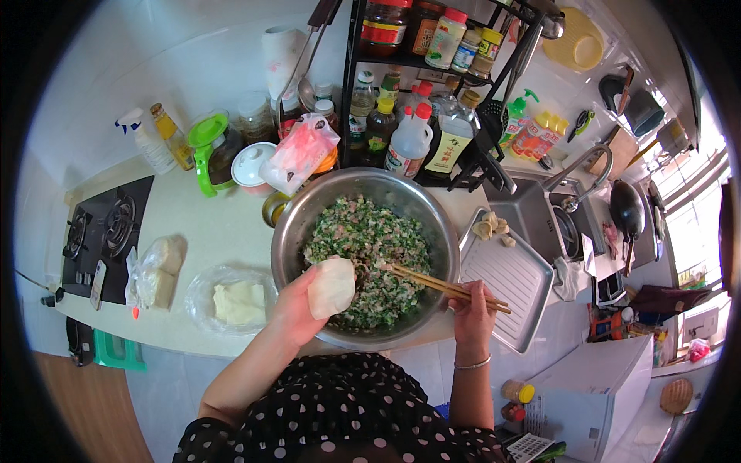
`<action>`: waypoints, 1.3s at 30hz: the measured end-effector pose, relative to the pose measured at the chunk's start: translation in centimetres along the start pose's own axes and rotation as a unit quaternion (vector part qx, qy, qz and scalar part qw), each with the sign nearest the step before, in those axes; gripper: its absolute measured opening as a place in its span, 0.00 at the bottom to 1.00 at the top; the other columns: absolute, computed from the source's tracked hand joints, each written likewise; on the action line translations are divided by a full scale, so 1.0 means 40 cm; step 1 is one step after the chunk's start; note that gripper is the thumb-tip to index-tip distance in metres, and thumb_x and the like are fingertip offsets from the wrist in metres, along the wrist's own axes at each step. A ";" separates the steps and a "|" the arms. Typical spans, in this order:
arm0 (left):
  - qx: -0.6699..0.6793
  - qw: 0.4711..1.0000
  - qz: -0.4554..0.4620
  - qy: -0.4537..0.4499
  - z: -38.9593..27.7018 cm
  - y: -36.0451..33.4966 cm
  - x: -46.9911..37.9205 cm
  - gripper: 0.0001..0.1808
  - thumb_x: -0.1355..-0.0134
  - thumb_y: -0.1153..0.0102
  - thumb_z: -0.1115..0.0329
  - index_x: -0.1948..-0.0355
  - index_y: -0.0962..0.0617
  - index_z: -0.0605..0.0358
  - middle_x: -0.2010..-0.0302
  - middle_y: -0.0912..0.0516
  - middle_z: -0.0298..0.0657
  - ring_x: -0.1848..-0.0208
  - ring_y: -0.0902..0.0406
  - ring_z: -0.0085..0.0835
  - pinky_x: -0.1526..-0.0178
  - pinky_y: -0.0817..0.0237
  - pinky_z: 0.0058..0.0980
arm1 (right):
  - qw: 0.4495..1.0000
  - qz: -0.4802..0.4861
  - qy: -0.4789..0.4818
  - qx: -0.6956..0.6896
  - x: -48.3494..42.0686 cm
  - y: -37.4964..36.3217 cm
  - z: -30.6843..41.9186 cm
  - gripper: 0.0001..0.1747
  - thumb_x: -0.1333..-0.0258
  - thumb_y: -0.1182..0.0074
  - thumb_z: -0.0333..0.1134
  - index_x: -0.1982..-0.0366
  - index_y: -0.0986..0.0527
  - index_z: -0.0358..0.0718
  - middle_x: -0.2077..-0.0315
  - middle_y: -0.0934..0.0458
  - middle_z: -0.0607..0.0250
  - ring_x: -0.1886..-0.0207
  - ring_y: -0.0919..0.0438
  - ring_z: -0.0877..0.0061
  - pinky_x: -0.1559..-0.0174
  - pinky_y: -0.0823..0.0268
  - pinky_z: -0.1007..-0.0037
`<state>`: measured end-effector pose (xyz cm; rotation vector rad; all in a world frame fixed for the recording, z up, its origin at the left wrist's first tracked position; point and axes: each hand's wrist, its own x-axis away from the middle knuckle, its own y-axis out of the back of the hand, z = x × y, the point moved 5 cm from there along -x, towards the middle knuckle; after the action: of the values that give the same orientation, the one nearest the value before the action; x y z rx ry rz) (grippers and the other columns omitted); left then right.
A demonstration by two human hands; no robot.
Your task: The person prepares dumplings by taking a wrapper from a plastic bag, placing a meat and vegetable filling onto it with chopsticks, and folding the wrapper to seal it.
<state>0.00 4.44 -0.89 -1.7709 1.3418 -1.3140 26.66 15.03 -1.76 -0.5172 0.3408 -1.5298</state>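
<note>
A flat, pale dough wrapper (332, 288) lies across the palm and fingers of my left hand (298, 309), above the near left rim of a large steel bowl (446, 231). Chopped green vegetable and minced meat filling (370, 231) covers the bowl's bottom. My right hand (472, 309) grips a pair of wooden chopsticks (437, 282) at the bowl's right rim, and their tips touch the filling. Left of the bowl, a stack of wrappers (238, 302) sits on an opened clear plastic bag (200, 301).
A ridged metal tray (503, 283) holds several folded dumplings (489, 226) to the right, beside the sink (521, 202). Bagged wrappers (162, 278) lie near the gas stove (107, 231). Behind the bowl stand a knife block (472, 159), bottles and a black spice rack (350, 87).
</note>
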 end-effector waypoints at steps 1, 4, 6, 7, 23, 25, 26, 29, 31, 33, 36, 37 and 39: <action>0.006 1.000 -0.010 -0.001 0.002 0.003 -0.007 0.23 0.38 0.58 0.60 0.45 0.35 0.64 0.49 0.27 0.45 0.47 0.30 0.38 0.45 0.39 0.36 | 1.000 0.015 -0.002 -0.017 -0.003 -0.007 0.001 0.11 0.41 0.54 0.35 0.72 0.29 0.34 0.75 0.26 0.62 0.76 0.25 0.74 0.74 0.30 0.76; 0.028 0.999 0.014 0.019 0.020 -0.022 -0.014 0.23 0.37 0.59 0.59 0.46 0.34 0.64 0.49 0.27 0.45 0.48 0.30 0.38 0.44 0.40 0.36 | 0.996 0.058 -0.012 -0.072 0.013 -0.043 0.013 0.12 0.39 0.57 0.35 0.72 0.29 0.34 0.74 0.26 0.59 0.75 0.25 0.73 0.73 0.30 0.76; 0.035 0.998 0.019 0.037 0.033 -0.032 -0.024 0.23 0.36 0.61 0.58 0.46 0.35 0.64 0.49 0.27 0.46 0.47 0.30 0.39 0.43 0.41 0.37 | 0.996 0.069 -0.021 -0.060 0.032 -0.084 0.018 0.12 0.39 0.57 0.35 0.72 0.29 0.34 0.73 0.25 0.58 0.75 0.25 0.73 0.73 0.30 0.76; 0.048 0.997 0.033 0.049 0.041 -0.039 -0.028 0.23 0.36 0.62 0.58 0.45 0.35 0.64 0.48 0.28 0.46 0.46 0.31 0.40 0.42 0.42 0.37 | 0.996 0.073 -0.025 -0.053 0.041 -0.099 0.014 0.13 0.39 0.57 0.35 0.73 0.29 0.34 0.73 0.25 0.57 0.75 0.25 0.73 0.73 0.30 0.76; 0.095 0.991 0.063 0.066 0.051 -0.078 -0.007 0.26 0.39 0.56 0.59 0.44 0.37 0.64 0.47 0.30 0.49 0.45 0.32 0.41 0.41 0.44 0.38 | 0.992 0.077 0.070 -0.066 0.073 -0.081 0.019 0.12 0.39 0.57 0.35 0.71 0.30 0.33 0.71 0.26 0.56 0.71 0.26 0.74 0.71 0.30 0.76; 0.075 0.992 0.083 0.062 0.053 -0.070 -0.011 0.26 0.40 0.53 0.62 0.44 0.37 0.64 0.47 0.29 0.49 0.45 0.31 0.40 0.42 0.42 0.37 | 0.991 0.071 0.090 -0.068 0.059 -0.070 0.036 0.12 0.39 0.57 0.36 0.71 0.30 0.34 0.71 0.26 0.57 0.72 0.27 0.75 0.71 0.32 0.77; 0.065 0.992 0.092 0.059 0.054 -0.066 -0.012 0.26 0.41 0.52 0.63 0.44 0.37 0.64 0.48 0.29 0.49 0.45 0.31 0.39 0.42 0.42 0.37 | 0.992 0.059 0.104 -0.047 0.049 -0.056 0.046 0.12 0.39 0.57 0.36 0.71 0.30 0.34 0.71 0.26 0.57 0.73 0.27 0.76 0.72 0.33 0.78; -0.005 0.994 0.105 0.009 0.047 -0.055 -0.010 0.26 0.44 0.50 0.68 0.44 0.36 0.65 0.48 0.29 0.48 0.45 0.31 0.38 0.42 0.41 0.36 | 0.954 0.055 0.180 0.234 0.044 -0.059 0.088 0.10 0.41 0.56 0.32 0.72 0.27 0.33 0.73 0.25 0.58 0.74 0.27 0.78 0.73 0.34 0.79; -0.012 0.993 0.119 -0.004 0.040 -0.053 -0.008 0.26 0.45 0.51 0.72 0.45 0.36 0.66 0.49 0.28 0.48 0.46 0.31 0.38 0.43 0.40 0.35 | 0.808 0.136 0.259 0.511 0.062 -0.091 0.120 0.10 0.42 0.55 0.30 0.73 0.26 0.32 0.74 0.24 0.57 0.75 0.27 0.78 0.73 0.33 0.79; -0.013 0.995 0.097 -0.007 0.035 -0.043 -0.006 0.25 0.46 0.52 0.75 0.45 0.36 0.67 0.49 0.28 0.49 0.47 0.30 0.39 0.44 0.39 0.35 | 0.859 0.101 0.247 0.436 0.079 -0.092 0.153 0.08 0.47 0.52 0.27 0.75 0.25 0.30 0.74 0.23 0.59 0.75 0.26 0.79 0.72 0.32 0.79; -0.018 1.000 0.024 -0.005 0.028 -0.027 0.002 0.25 0.47 0.55 0.79 0.46 0.35 0.68 0.50 0.27 0.50 0.48 0.29 0.40 0.44 0.38 0.36 | 0.932 0.062 0.196 0.298 0.071 -0.087 0.172 0.05 0.49 0.51 0.24 0.74 0.25 0.30 0.74 0.23 0.62 0.75 0.26 0.81 0.70 0.32 0.81; -0.028 1.000 0.008 -0.007 0.026 -0.021 0.005 0.24 0.47 0.56 0.80 0.46 0.35 0.68 0.50 0.27 0.50 0.48 0.29 0.41 0.44 0.38 0.36 | 0.936 0.063 0.170 0.303 0.061 -0.085 0.160 0.05 0.49 0.51 0.24 0.74 0.25 0.30 0.74 0.23 0.62 0.75 0.26 0.81 0.70 0.32 0.81; -0.046 0.999 -0.022 -0.013 0.022 -0.006 0.011 0.24 0.47 0.57 0.81 0.46 0.34 0.69 0.50 0.27 0.50 0.49 0.28 0.41 0.44 0.38 0.36 | 0.940 0.065 0.120 0.312 0.043 -0.076 0.116 0.04 0.50 0.49 0.24 0.74 0.26 0.31 0.75 0.23 0.62 0.75 0.26 0.82 0.70 0.31 0.81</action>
<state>0.92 4.01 -0.86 -1.8817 1.3758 -1.2663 26.52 13.89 3.93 0.1911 0.0574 -1.4751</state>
